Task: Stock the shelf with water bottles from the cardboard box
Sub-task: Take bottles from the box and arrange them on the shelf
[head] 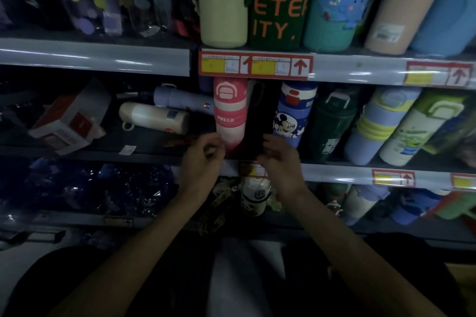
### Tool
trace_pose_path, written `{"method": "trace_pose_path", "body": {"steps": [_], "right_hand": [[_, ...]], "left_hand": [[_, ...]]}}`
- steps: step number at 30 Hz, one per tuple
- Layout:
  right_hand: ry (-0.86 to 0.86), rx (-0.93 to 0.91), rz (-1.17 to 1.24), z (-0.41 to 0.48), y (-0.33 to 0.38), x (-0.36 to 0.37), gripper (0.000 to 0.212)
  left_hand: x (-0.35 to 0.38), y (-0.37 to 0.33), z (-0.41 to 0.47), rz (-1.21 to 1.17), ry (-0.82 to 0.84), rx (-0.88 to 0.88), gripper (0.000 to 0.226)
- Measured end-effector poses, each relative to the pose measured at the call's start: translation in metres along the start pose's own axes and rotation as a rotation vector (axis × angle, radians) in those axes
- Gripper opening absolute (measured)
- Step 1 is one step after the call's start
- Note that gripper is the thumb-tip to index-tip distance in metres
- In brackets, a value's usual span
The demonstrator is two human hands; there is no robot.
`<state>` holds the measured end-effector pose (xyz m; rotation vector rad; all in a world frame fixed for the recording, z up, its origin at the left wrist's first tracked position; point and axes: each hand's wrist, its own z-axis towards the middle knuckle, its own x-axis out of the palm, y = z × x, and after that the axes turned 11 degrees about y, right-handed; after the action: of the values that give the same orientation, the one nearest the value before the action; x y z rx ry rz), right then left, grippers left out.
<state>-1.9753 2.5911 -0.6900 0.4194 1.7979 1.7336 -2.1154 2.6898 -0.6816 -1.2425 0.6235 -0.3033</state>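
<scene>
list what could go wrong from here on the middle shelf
The dark bottle stands in a tight gap between the pink bottle and the Mickey bottle; a nudge from the left hand or right hand might topple one. The cream bottle lies on its side and could roll off the shelf.

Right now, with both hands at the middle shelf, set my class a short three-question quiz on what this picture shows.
1. Fill in: the pink bottle bears the word ____.
2. True or false: the cream bottle lies on its side on the middle shelf.
3. Which stands directly right of the black bottle? A pink bottle, B Mickey bottle, C cream bottle.
Key: 1 HELLO; 2 true; 3 B.
</scene>
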Motion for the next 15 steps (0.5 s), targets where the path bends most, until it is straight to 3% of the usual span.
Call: {"method": "trace_pose_path", "body": {"steps": [3,8,15], "right_hand": [[-0.167,-0.093,-0.043,-0.006,0.007,-0.025,0.032],[-0.372,-0.200,-0.054,-0.009,0.011,-0.047,0.026],[-0.294,-0.107,-0.015,-0.004,0.006,-0.058,0.043]], "left_hand": [[0.010,-0.009,-0.010,0.085,0.053,0.138,0.024],[0.048,-0.032,-0.009,-0.007,0.214,0.144,0.031],[0.089,-0.045,0.020,-0.187,0.256,0.059,0.045]]}}
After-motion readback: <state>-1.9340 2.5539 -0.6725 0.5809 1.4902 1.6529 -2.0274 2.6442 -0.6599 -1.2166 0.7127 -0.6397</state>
